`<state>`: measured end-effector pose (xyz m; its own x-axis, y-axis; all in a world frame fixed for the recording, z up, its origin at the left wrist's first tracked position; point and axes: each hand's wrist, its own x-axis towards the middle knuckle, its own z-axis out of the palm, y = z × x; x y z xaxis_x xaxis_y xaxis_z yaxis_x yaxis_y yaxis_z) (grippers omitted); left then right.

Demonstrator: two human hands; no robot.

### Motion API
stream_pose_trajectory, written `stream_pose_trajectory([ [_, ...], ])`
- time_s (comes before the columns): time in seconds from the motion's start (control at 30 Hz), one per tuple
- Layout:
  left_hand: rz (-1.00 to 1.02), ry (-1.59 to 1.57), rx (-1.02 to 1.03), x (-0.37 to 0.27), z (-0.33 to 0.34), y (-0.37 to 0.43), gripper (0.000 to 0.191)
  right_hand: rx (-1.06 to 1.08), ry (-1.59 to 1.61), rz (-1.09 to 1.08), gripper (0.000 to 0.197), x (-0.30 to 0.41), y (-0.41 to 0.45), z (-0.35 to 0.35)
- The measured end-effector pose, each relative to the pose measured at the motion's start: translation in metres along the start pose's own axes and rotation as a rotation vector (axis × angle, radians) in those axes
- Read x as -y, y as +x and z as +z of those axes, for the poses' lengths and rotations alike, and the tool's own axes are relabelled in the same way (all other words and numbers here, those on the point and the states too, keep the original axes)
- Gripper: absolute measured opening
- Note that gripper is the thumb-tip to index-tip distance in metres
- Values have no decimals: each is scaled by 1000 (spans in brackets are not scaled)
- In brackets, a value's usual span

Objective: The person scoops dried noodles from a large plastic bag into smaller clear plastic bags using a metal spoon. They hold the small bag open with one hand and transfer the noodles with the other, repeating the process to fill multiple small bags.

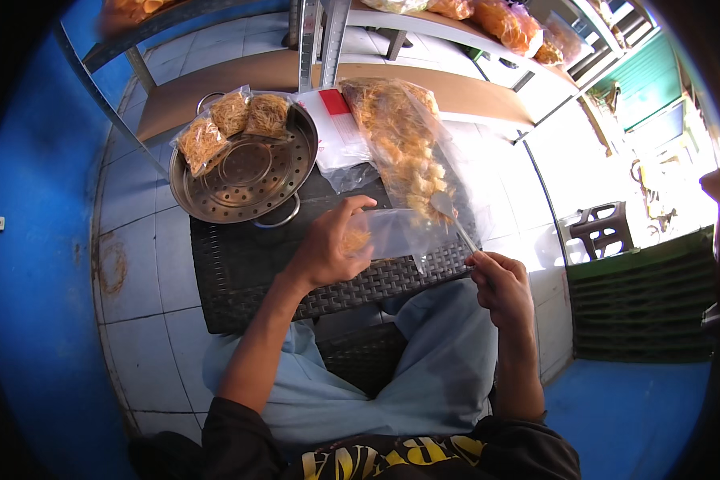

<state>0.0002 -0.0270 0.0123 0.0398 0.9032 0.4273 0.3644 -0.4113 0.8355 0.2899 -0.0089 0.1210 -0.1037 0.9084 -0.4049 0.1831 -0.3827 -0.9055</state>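
Observation:
My left hand (335,243) is closed around the lower end of a clear plastic bag (399,233), which lies on its side with its mouth to the right. Some shredded snack (355,239) shows at the bag's bottom. In my right hand (503,282) is the handle of a metal spoon (444,207). Its bowl is beside the mouth of a large clear sack of fried shredded snack (399,132). Three filled small packets (229,112) rest at the far left side of a perforated metal steamer tray (258,162).
A dark woven table (246,270) stands before my knees. White plastic packaging (339,138) lies between tray and sack. Beyond are metal shelves (312,48) with bagged snacks (507,27). A plastic stool (603,228) and green slatted barrier (642,297) are at right.

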Motion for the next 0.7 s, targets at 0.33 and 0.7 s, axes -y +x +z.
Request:
stream_pose_trajectory([
  [0.33,24,49,95,-4,0,-2,70,34,-23,64,25,3,-34,-28],
  [0.7,88,147,202,-7,-1,-4,70,13,-75,80,24,21,-75,-51],
])
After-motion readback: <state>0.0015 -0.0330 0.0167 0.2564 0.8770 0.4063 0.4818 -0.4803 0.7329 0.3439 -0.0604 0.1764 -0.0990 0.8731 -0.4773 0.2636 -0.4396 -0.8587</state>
